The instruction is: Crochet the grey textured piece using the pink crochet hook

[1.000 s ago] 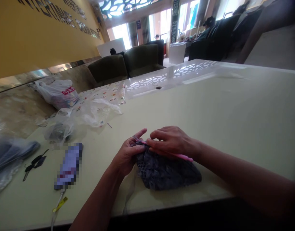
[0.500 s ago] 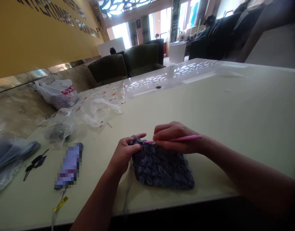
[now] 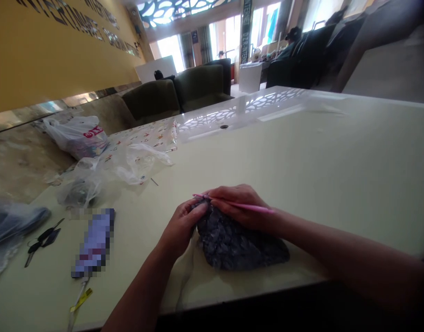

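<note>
A dark grey crocheted piece [image 3: 239,242], chunky and shiny like plastic strip, rests on the table near its front edge. My left hand [image 3: 184,226] pinches the piece's upper left corner between thumb and fingers. In my right hand [image 3: 241,203] is a pink crochet hook [image 3: 255,208], held against the top edge of the work. The hook's tip pokes out to the left, past the corner, above my left thumb. A thin translucent strand [image 3: 186,276] hangs from beside my left hand down over the table edge.
At left on the pale table [image 3: 301,161] lie keys [image 3: 44,240], a blurred-out phone-shaped object [image 3: 94,244] with a cable, and clear plastic bags [image 3: 139,161]. A full white carrier bag [image 3: 80,136] stands by the wall. Green chairs [image 3: 200,87] and people are beyond.
The hook has slid left, so its tip now shows beyond the corner. My right hand has come closer to my left. The crocheted piece has shifted slightly right, and the view has moved a little.
</note>
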Demonstrator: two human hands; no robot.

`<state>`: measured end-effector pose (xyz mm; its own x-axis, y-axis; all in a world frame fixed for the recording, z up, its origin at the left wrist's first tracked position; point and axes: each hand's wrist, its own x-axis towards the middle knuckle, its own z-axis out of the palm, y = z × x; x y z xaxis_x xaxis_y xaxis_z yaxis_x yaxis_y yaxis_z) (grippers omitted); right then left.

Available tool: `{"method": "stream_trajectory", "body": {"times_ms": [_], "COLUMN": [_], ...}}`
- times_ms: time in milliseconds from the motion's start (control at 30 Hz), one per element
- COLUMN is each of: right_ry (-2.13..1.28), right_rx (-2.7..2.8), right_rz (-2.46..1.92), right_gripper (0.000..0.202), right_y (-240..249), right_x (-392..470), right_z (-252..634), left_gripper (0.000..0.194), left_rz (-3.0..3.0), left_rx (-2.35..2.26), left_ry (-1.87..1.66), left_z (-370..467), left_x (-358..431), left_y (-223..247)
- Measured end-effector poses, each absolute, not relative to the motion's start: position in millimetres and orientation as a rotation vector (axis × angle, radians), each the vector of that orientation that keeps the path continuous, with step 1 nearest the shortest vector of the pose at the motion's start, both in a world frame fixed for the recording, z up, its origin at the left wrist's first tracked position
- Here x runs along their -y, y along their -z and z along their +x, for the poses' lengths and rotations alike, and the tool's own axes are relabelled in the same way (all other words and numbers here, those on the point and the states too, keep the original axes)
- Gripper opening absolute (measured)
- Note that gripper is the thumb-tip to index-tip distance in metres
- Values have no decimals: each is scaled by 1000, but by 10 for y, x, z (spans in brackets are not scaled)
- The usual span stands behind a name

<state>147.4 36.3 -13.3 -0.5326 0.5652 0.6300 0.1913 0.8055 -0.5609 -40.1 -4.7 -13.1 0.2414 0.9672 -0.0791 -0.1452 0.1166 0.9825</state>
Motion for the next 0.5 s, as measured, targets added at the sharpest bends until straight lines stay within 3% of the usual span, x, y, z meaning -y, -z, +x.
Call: {"method": "stream_trajectory", "body": {"times_ms": [167, 300, 367, 500], "right_ry": [-770, -733, -707, -527], "right_rx": [1971, 1942, 1960, 2085], "right_rz": [-596, -606, -596, -513], "right_gripper": [15, 16, 15, 18], "right_y": [-51, -98, -59, 103], "right_x": [-372, -366, -352, -324], "right_z": [1545, 1583, 1569, 1496], "left_gripper": [33, 37, 49, 92], "left_rz": [1797, 1683, 1436, 1013], "left_rx": [-1414, -1521, -1328, -944], "left_ry": [-1095, -1263, -1343, -1238], "left_z": [-639, -725, -681, -504], "left_x": [-33, -43, -21, 35], "left_y": [21, -5, 7, 40]}}
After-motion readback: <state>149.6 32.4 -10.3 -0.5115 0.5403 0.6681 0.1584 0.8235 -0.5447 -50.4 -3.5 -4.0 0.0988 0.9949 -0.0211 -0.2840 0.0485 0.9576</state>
